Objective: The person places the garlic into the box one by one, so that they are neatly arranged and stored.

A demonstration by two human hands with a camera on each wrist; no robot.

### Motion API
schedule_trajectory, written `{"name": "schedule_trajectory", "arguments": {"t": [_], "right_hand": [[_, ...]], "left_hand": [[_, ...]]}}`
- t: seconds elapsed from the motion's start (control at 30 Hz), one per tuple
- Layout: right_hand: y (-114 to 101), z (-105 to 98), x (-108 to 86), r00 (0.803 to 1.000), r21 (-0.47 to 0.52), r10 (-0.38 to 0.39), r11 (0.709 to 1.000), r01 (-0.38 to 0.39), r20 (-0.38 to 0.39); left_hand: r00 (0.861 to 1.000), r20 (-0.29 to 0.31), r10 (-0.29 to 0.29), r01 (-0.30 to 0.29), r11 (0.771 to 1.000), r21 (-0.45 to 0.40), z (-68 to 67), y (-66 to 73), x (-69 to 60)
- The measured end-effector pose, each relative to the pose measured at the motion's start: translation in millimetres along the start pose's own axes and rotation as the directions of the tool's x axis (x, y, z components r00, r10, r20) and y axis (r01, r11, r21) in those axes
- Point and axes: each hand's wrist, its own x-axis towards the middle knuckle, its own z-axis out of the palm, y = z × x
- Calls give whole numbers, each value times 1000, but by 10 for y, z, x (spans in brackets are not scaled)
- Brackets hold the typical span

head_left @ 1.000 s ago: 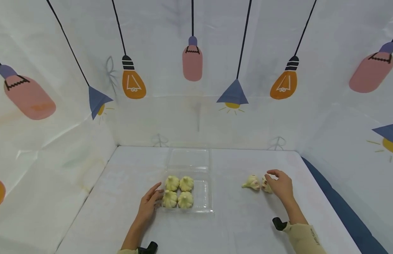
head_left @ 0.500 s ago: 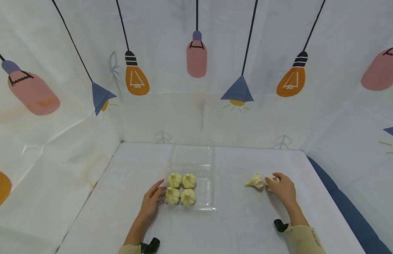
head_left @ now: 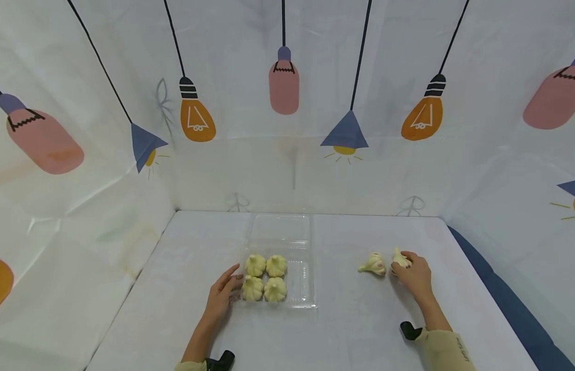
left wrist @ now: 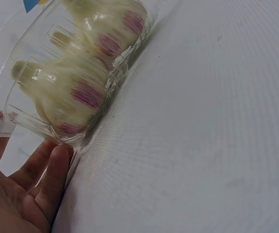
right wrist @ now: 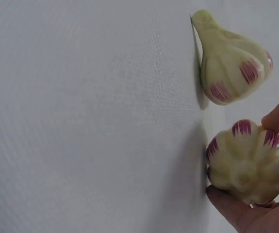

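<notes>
A clear plastic clamshell box [head_left: 302,283] lies with its lid folded back on the white table. Several garlic bulbs [head_left: 275,289] fill its left half, stems up. Beside the box's left edge, my left hand [head_left: 220,292] touches the side wall with extended fingers. In the left wrist view, those fingertips [left wrist: 59,158] rest at the box's lower corner. My right hand [head_left: 416,275] pinches one garlic bulb [right wrist: 246,162] between thumb and fingers at the table surface, its purple-streaked root end showing. Just left of it, another garlic bulb [head_left: 374,264] lies on its side.
White sheeting [head_left: 250,170] printed with hanging lamps stands behind and beside the table [head_left: 343,319]. Blue fabric [head_left: 500,304] shows beyond the table's right edge. Table surface separates the box from the two bulbs at the right.
The garlic bulb in my right hand has been turned, its stem now pointing away. My left hand stays beside the box. The head view shifted slightly.
</notes>
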Motion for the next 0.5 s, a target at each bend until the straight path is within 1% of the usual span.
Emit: {"name": "schedule_trajectory", "arguments": {"t": [0.2, 0.37, 0.43, 0.5], "right_hand": [[37, 30, -4, 999, 89, 17, 996, -13, -46], [20, 28, -33, 995, 132, 11, 991, 3, -104], [5, 24, -50, 990, 146, 11, 989, 10, -140], [-15, 15, -65, 981, 177, 13, 984, 22, -196]], "left_hand": [[1000, -2, 11, -11, 1000, 2, 9, 1, 6], [1000, -5, 23, -23, 1000, 6, 5, -11, 3], [999, -3, 33, -33, 999, 7, 3, -20, 1], [999, -4, 45, -45, 999, 8, 4, -26, -2]]}}
